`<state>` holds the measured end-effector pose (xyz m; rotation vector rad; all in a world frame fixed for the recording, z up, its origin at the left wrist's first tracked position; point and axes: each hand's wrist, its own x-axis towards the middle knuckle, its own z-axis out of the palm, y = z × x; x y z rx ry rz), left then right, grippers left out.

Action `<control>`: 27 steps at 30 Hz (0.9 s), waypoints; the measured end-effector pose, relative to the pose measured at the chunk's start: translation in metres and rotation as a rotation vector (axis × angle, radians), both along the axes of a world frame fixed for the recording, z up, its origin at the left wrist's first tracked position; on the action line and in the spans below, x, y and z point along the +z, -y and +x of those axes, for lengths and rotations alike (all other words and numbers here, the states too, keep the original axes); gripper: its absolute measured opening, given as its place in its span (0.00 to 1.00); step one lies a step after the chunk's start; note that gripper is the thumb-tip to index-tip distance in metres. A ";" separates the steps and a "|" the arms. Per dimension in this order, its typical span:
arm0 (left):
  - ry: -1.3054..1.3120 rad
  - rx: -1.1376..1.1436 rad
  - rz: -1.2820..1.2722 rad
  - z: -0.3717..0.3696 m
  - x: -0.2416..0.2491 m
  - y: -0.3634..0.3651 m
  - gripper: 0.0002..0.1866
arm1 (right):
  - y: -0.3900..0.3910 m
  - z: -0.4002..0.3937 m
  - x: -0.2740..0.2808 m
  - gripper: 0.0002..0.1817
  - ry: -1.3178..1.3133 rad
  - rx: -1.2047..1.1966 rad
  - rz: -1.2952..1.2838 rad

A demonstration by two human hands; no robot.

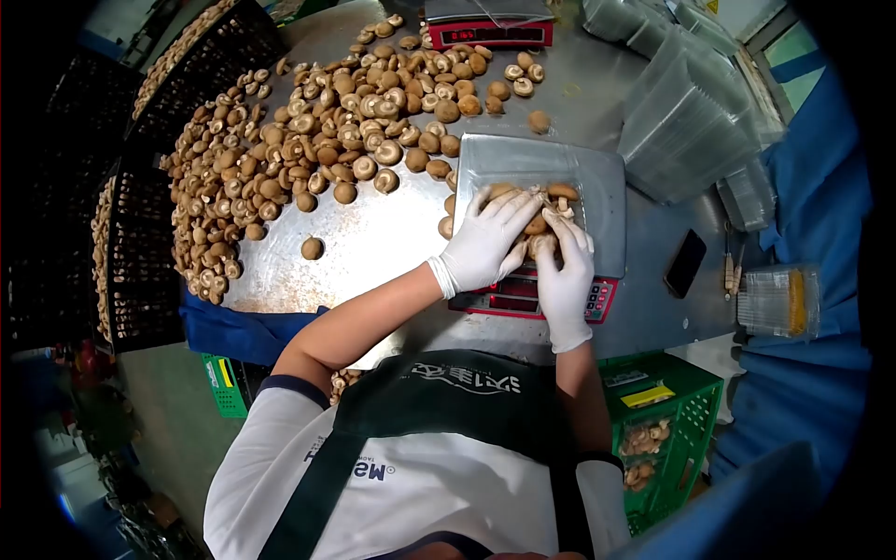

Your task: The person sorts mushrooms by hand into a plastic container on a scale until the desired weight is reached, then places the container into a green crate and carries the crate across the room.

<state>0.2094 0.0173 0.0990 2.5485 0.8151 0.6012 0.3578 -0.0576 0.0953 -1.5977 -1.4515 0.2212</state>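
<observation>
My left hand [485,238], in a white glove, lies over several brown shiitake mushrooms [536,224], its fingers bent across their tops and its thumb at the near side. From the right, my right hand [566,271], also gloved, closes its fingers and thumb round the same mushrooms. They sit in a clear plastic tray [577,207], mostly hidden by my hands. Under it is a digital scale [602,187] with a grey metal plate and a red front panel; my wrists partly cover its display.
A large heap of shiitake mushrooms [308,140] spreads over the metal table [373,233]. A second red scale [490,35] stands at the back. Stacked clear trays [691,112], a phone [686,264] and a green crate [695,411] are at right. Black crates [145,252] line the left.
</observation>
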 end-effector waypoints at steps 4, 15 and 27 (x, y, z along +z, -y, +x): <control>0.035 -0.072 -0.035 0.000 -0.003 -0.002 0.43 | 0.001 -0.004 -0.003 0.20 0.121 -0.060 -0.049; 0.164 0.096 -0.075 -0.021 -0.010 0.001 0.46 | 0.020 0.044 -0.002 0.25 0.309 -0.148 -0.042; 0.475 0.777 -0.224 -0.173 -0.036 -0.003 0.27 | 0.095 0.077 -0.010 0.20 -0.173 -0.435 -0.232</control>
